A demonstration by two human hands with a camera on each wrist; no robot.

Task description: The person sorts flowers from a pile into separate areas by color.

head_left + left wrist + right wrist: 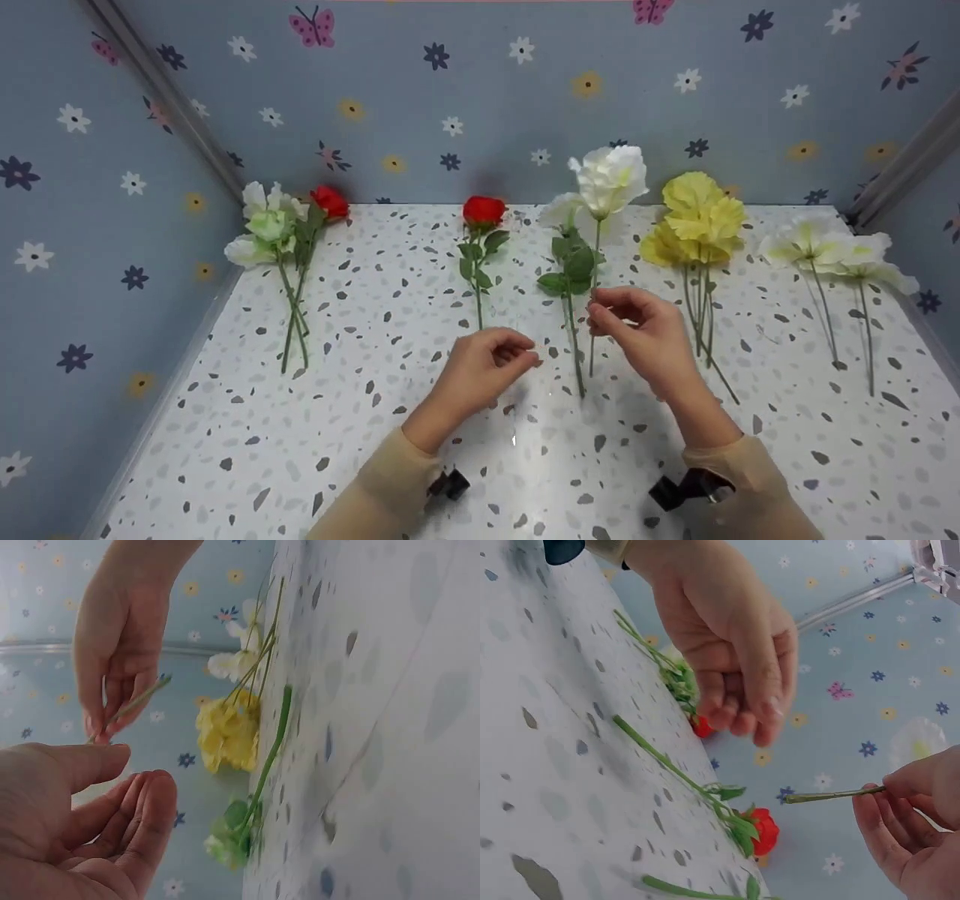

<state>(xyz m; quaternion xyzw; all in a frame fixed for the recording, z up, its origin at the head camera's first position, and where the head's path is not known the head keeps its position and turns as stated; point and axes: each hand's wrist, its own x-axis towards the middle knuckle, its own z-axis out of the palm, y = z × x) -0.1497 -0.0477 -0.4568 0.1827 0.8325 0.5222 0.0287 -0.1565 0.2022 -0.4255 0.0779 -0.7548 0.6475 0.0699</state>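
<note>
My right hand (649, 337) pinches the thin stem of a white flower (611, 180) between thumb and fingertips, with the bloom up near the back wall. In the right wrist view the lower end of that stem (825, 797) sticks out past the fingers. Just left of it lies another whitish flower (562, 210) with green leaves, partly behind the held bloom. My left hand (480, 371) hovers over the table with loosely bent fingers; the left wrist view shows a gap between its thumb and fingers, nothing held. Beyond it lies a red rose (484, 212) with a leafy stem.
At the left lie white-green flowers (270, 225) and a red rose (330, 202) with crossed stems. Yellow flowers (701, 217) lie right of my right hand, and white flowers (855, 251) at the far right. Patterned walls (517, 97) enclose the speckled table (247, 480).
</note>
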